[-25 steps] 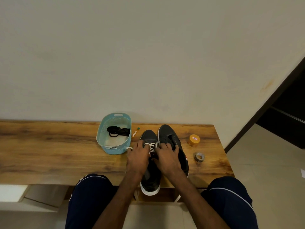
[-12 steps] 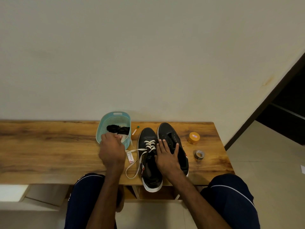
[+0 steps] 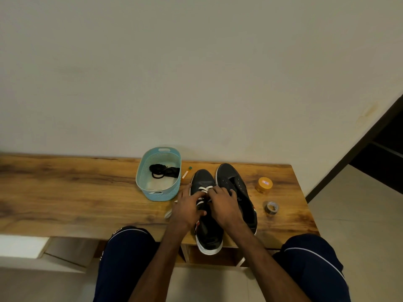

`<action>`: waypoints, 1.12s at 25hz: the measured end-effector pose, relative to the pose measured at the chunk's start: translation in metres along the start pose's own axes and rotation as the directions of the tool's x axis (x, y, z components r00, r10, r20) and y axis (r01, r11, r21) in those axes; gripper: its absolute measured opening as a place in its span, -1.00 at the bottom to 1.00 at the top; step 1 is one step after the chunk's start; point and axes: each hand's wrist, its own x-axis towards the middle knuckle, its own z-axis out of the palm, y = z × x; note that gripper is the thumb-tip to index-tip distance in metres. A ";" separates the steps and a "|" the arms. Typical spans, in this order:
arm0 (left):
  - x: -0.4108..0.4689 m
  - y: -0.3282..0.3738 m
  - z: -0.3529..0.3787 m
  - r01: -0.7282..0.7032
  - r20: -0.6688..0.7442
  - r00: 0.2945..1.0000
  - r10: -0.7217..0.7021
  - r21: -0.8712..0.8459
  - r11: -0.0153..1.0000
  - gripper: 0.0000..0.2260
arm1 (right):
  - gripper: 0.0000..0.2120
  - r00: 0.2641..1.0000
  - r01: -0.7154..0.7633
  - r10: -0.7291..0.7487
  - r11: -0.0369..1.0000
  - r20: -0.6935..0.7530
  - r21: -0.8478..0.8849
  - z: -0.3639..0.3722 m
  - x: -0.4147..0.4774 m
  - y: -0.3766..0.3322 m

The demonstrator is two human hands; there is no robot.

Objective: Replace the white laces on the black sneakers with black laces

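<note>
Two black sneakers stand side by side on the wooden table [image 3: 87, 192]. The left sneaker [image 3: 209, 234] has a white lace [image 3: 205, 188] crossed through its front eyelets, and a loose end of that lace [image 3: 169, 213] lies on the table to its left. The right sneaker [image 3: 235, 182] shows bare eyelets. My left hand [image 3: 187, 211] pinches the white lace over the tongue. My right hand [image 3: 224, 205] rests on both sneakers with its fingers spread and its index tip at the lace crossing. Black laces [image 3: 164, 171] lie coiled in the light-blue basket [image 3: 158, 194].
A small orange-and-green tube [image 3: 186, 172] lies between the basket and the left sneaker. An orange jar [image 3: 264, 185] and a roll of tape [image 3: 271, 207] sit right of the sneakers. My knees are under the table's near edge. A wall runs behind the table.
My left hand, near the basket half a second ago with the lace drawn out, has come back to the left sneaker. My right hand has shifted slightly forward onto the lace.
</note>
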 end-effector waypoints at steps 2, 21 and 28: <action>0.006 -0.003 0.000 -0.028 0.029 0.999 0.027 0.003 1.000 -0.40 | -0.65 0.999 -0.014 0.013 0.999 0.029 0.039 0.000 0.002 0.002; 0.040 -0.020 -0.046 -0.343 0.386 0.894 0.228 0.260 0.903 -0.35 | -0.98 0.995 0.012 -0.063 0.841 0.076 0.541 -0.046 0.004 0.015; 0.034 -0.015 -0.042 -0.333 0.370 0.902 0.221 0.273 0.903 -0.35 | -0.73 0.990 -0.086 0.077 0.993 0.114 0.078 -0.036 -0.002 -0.003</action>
